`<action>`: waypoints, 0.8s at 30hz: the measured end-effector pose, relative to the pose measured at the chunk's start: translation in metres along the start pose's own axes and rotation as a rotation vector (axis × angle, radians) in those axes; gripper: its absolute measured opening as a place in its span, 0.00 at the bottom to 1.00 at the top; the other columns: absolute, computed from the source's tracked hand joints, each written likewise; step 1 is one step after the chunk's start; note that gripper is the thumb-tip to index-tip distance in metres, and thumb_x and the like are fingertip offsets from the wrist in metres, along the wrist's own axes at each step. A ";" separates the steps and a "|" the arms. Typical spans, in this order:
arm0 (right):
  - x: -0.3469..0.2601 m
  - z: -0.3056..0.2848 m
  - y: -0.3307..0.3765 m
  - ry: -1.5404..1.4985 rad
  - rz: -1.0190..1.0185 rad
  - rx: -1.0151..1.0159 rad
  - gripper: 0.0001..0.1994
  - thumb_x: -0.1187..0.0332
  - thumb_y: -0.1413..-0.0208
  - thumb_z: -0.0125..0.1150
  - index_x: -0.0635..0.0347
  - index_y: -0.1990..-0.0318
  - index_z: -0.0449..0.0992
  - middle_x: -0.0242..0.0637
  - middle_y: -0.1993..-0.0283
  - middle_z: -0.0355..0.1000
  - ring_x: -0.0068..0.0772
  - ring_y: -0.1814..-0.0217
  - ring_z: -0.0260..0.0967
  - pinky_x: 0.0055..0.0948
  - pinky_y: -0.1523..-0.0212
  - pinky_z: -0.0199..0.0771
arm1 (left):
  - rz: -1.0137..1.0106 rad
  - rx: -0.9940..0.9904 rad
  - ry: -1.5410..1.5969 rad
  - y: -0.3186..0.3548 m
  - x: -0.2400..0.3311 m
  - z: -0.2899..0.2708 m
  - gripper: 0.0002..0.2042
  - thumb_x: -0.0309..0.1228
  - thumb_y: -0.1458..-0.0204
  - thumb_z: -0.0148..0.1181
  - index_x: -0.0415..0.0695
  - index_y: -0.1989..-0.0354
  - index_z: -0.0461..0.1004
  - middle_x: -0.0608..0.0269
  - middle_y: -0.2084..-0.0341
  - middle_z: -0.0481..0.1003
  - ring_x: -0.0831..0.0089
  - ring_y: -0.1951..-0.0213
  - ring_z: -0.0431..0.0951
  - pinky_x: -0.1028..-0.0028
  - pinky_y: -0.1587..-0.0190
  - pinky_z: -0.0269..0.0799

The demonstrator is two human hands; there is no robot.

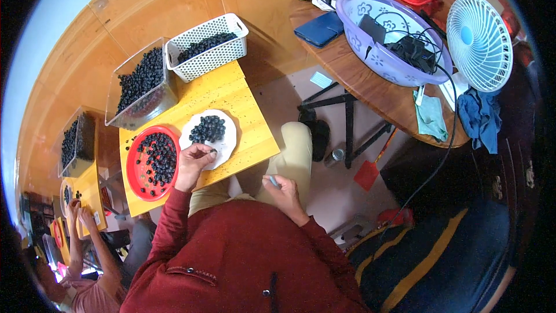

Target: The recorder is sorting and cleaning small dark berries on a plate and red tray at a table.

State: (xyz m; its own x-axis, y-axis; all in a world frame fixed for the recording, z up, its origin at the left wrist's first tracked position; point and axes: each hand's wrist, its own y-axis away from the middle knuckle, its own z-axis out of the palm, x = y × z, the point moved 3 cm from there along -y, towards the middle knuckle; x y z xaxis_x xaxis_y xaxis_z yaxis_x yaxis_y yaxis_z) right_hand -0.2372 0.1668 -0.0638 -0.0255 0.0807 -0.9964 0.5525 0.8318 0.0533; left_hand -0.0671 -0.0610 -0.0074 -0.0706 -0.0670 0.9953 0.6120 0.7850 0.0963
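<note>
My left hand [196, 164] is closed in a pinch on a small dark round piece [214, 152], over the near edge of a white plate [230, 144]. On that plate lies a heap of dark, berry-like round pieces [209, 128]. Left of it, a round red tray [131, 169] holds more of them, loosely scattered. My right hand [285, 191] rests above my lap, fingers curled round a thin tool with a pale blue handle [273, 180]; the rest of the tool is hidden. Both plate and tray stand on a yellow table [255, 124].
Behind stand a clear plastic bin [130, 117] and a white perforated basket [211, 58], both with dark pieces. A brown side table [370, 95] carries a purple basin [370, 66] with cables and a fan [479, 43]. Another person's hands [81, 214] work at far left.
</note>
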 end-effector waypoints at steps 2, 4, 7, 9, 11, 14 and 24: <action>-0.005 -0.001 -0.003 -0.007 -0.014 0.015 0.11 0.68 0.39 0.61 0.70 0.58 0.79 0.25 0.69 0.74 0.13 0.65 0.65 0.21 0.64 0.70 | -0.001 0.006 0.007 0.001 0.000 0.001 0.06 0.18 0.48 0.66 0.38 0.63 0.78 0.67 0.70 0.79 0.81 0.69 0.77 0.81 0.63 0.74; -0.001 -0.001 -0.004 -0.017 -0.029 -0.001 0.11 0.68 0.39 0.61 0.69 0.57 0.79 0.26 0.70 0.74 0.13 0.65 0.65 0.21 0.64 0.69 | -0.007 0.008 0.012 0.002 -0.001 0.002 0.05 0.19 0.48 0.66 0.38 0.63 0.78 0.66 0.70 0.80 0.81 0.69 0.77 0.80 0.63 0.74; -0.001 0.002 -0.007 -0.035 -0.053 -0.015 0.11 0.68 0.39 0.61 0.69 0.57 0.80 0.27 0.70 0.74 0.13 0.66 0.65 0.21 0.65 0.69 | -0.059 0.021 0.052 0.005 -0.004 0.000 0.05 0.20 0.47 0.65 0.37 0.63 0.78 0.64 0.69 0.80 0.79 0.68 0.78 0.79 0.62 0.75; 0.000 0.004 -0.008 -0.043 -0.062 -0.016 0.11 0.68 0.39 0.61 0.69 0.57 0.80 0.27 0.70 0.74 0.13 0.67 0.65 0.21 0.65 0.69 | -0.029 0.024 0.090 0.006 -0.002 0.001 0.05 0.20 0.46 0.65 0.36 0.63 0.78 0.63 0.70 0.80 0.78 0.69 0.79 0.78 0.62 0.77; 0.002 0.004 -0.009 -0.022 -0.107 0.032 0.11 0.68 0.39 0.60 0.68 0.57 0.80 0.26 0.71 0.72 0.13 0.68 0.63 0.20 0.67 0.67 | -0.020 0.023 0.093 0.006 0.004 0.005 0.05 0.19 0.47 0.65 0.36 0.62 0.78 0.63 0.69 0.80 0.78 0.68 0.80 0.78 0.61 0.77; 0.004 0.009 -0.011 -0.033 -0.044 0.011 0.10 0.69 0.39 0.60 0.69 0.57 0.79 0.25 0.72 0.72 0.13 0.69 0.61 0.20 0.69 0.66 | -0.009 0.049 0.095 0.010 -0.004 -0.004 0.06 0.18 0.47 0.64 0.35 0.61 0.78 0.62 0.68 0.81 0.77 0.68 0.80 0.76 0.60 0.78; -0.007 0.016 0.001 0.082 0.036 0.001 0.15 0.63 0.37 0.58 0.68 0.55 0.78 0.37 0.70 0.75 0.22 0.68 0.69 0.27 0.63 0.72 | 0.061 0.040 0.103 0.011 0.001 -0.009 0.06 0.17 0.49 0.67 0.36 0.63 0.80 0.63 0.68 0.81 0.80 0.68 0.79 0.79 0.61 0.76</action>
State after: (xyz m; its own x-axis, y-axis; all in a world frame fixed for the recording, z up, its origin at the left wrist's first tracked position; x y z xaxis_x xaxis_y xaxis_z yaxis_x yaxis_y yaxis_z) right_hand -0.2233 0.1581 -0.0580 -0.0742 0.1554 -0.9851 0.5547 0.8273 0.0888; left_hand -0.0535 -0.0585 -0.0053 0.0483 -0.0797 0.9956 0.5805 0.8134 0.0370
